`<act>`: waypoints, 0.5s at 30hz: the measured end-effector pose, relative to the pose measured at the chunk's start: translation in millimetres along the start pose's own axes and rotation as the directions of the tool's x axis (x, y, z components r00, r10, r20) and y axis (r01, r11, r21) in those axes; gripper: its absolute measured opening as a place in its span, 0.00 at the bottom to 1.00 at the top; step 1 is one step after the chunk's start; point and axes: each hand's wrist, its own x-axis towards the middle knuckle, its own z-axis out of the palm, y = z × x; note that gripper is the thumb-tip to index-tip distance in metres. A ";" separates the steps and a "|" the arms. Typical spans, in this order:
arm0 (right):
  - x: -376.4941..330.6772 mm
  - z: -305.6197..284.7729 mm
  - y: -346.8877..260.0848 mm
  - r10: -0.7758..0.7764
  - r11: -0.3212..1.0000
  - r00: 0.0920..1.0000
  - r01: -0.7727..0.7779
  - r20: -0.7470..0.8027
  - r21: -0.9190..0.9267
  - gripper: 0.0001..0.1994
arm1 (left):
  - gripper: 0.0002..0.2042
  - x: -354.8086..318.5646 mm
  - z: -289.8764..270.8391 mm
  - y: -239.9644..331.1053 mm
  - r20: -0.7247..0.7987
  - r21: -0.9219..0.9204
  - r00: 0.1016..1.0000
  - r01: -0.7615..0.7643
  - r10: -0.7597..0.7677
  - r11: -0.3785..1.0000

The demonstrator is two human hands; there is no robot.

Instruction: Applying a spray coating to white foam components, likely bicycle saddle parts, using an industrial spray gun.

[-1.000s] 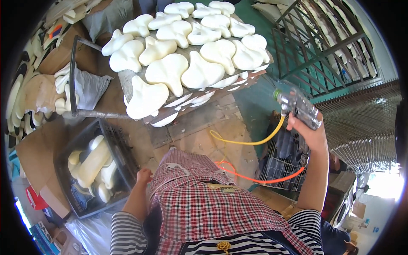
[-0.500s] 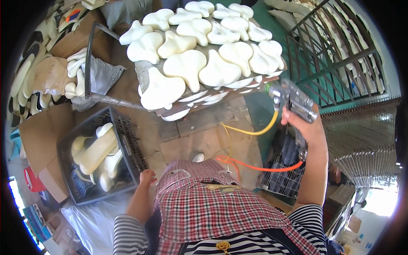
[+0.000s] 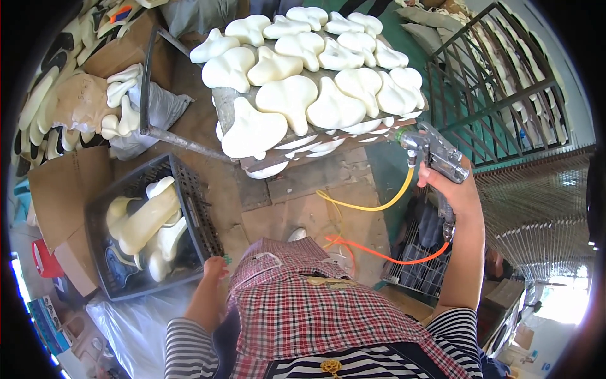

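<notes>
My right hand is closed round the handle of a grey metal spray gun, raised at the right with its nozzle pointing left toward the front corner of a worktable. A yellow hose and an orange hose run from the gun. On the worktable lie rows of cream-white, rounded, lobed foam-like pieces, with more on a level below. My left hand hangs low beside a black crate, fingers loosely apart; a small teal bit shows at its fingertips, too small to name.
The black plastic crate at left holds several cream pieces. A metal frame juts out left of the worktable. Right stand a dark barred rack and stacked wire racks. Cardboard and plastic sheeting lie at left.
The worktable and its pieces have shifted slightly right in the view, as has the left metal frame. My right hand and the spray gun stay almost where they were; teal now shows at my left fingertips.
</notes>
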 end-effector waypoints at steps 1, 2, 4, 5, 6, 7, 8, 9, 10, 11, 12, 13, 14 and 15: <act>-3.1 2.8 0.1 -0.009 1.000 1.000 0.009 -0.010 0.006 0.14 | 0.12 -0.4 -1.2 1.3 -0.005 0.013 1.000 0.002 -0.002 1.000; -6.4 4.3 -0.3 -0.036 0.999 0.999 0.035 0.022 0.023 0.14 | 0.12 -0.9 -2.2 2.9 0.004 0.011 1.000 -0.006 0.006 1.000; -13.1 5.7 -1.4 -0.003 1.000 1.000 0.004 0.019 -0.022 0.17 | 0.12 -1.1 -4.3 7.0 0.003 0.022 1.000 -0.002 0.002 1.000; -18.0 6.0 -2.2 0.013 0.998 0.999 -0.011 0.034 -0.054 0.18 | 0.12 -1.3 -5.2 8.9 0.016 0.018 1.000 -0.021 0.021 1.000; -23.9 6.0 -2.7 0.000 0.998 0.999 0.004 0.048 -0.069 0.19 | 0.12 -1.8 -5.8 10.1 0.015 0.021 1.000 -0.028 0.028 0.999; -29.5 6.5 -3.0 0.035 0.999 0.996 -0.032 0.080 -0.036 0.19 | 0.12 -2.5 -6.7 10.6 0.009 0.032 1.000 -0.030 0.030 0.999; -34.3 7.5 -2.6 0.045 0.997 0.994 -0.038 0.098 -0.073 0.19 | 0.12 -3.4 -7.8 10.2 0.016 0.028 0.999 -0.040 0.040 0.999; -37.0 7.8 -2.2 0.053 0.994 0.993 -0.042 0.108 -0.098 0.19 | 0.12 -4.5 -8.8 9.4 0.018 0.034 0.999 -0.045 0.045 0.998; -38.6 8.3 -1.8 0.126 0.983 0.987 -0.110 0.102 -0.149 0.19 | 0.12 -6.0 -9.9 7.0 0.020 0.038 0.999 -0.046 0.046 0.998; -39.5 8.2 -1.4 0.146 0.977 0.987 -0.133 0.068 -0.168 0.20 | 0.12 -7.5 -11.4 4.8 0.019 0.048 0.999 -0.049 0.048 0.998; -38.8 8.6 -1.2 0.045 0.991 0.997 -0.037 0.064 -0.126 0.20 | 0.12 -8.3 -13.6 3.3 0.018 0.060 0.999 -0.051 0.050 0.997; -37.9 8.3 -1.2 0.009 0.994 0.999 -0.004 0.044 -0.112 0.19 | 0.12 -8.5 -15.7 2.1 0.006 0.081 0.999 -0.041 0.041 0.996; -36.5 8.1 -1.6 -0.055 0.995 0.998 0.057 0.033 -0.081 0.19 | 0.12 -8.1 -17.3 1.6 0.014 0.087 0.999 -0.045 0.044 0.995; -36.0 7.7 -2.6 -0.060 0.996 0.998 0.060 0.004 -0.060 0.19 | 0.12 -7.5 -19.1 1.1 0.008 0.102 0.999 -0.034 0.034 0.994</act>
